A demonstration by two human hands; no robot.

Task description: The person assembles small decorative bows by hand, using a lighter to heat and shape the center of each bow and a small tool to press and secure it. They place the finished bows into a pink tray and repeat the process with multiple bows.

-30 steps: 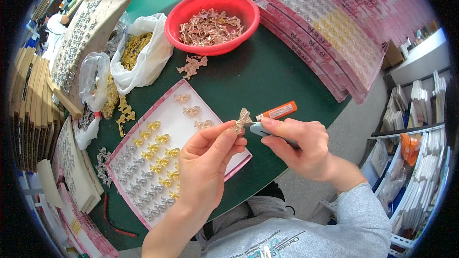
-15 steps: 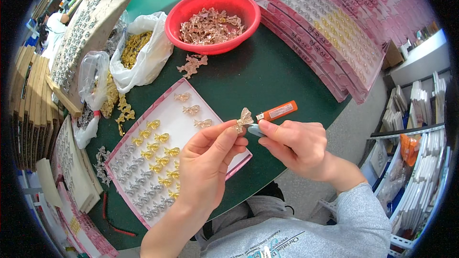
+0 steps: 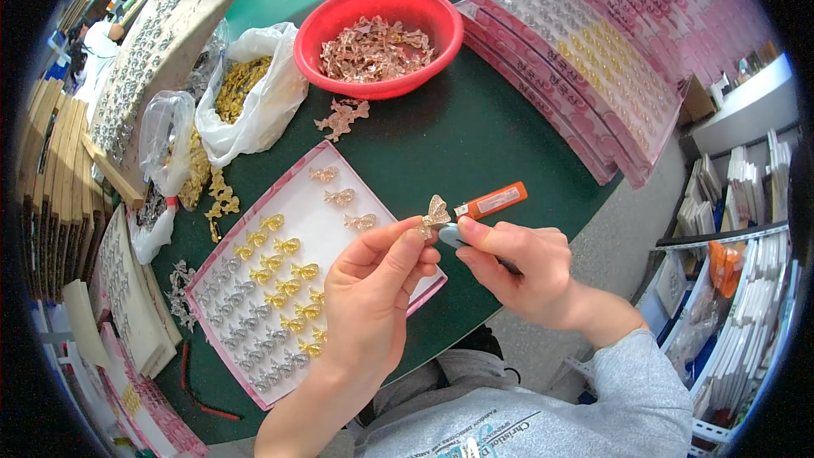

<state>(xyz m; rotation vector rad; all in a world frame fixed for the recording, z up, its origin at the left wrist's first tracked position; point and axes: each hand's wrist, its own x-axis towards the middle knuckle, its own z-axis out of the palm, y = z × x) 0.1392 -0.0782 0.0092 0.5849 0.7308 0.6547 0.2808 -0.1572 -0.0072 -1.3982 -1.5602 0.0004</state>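
My left hand (image 3: 373, 288) pinches a rose-gold bow-shaped ornament (image 3: 437, 210) between thumb and fingertips, above the right edge of a white, pink-rimmed tray (image 3: 326, 225). Closed around a small tool with a rounded pale blue-grey end (image 3: 452, 236), my right hand (image 3: 527, 271) holds it against or very near the bow; its working tip is hidden. On the tray sit rows of silver bows (image 3: 254, 322), gold bows (image 3: 288, 287) and a short line of rose-gold bows (image 3: 339, 197). Just beyond my right hand lies a flat orange case (image 3: 493, 201) with a pale label.
A red bowl (image 3: 305, 55) of rose-gold pieces (image 3: 377, 49) stands at the back, a few pieces (image 3: 342, 119) beside it. White bag (image 3: 284, 110) with gold pieces stands left. Stacked pink trays (image 3: 543, 76) fill the back right. Leaning boards (image 3: 161, 51) line the left.
The bow and the tool have shifted very slightly in my hands, and my right hand has moved a little down and left. Both grips stay the same.
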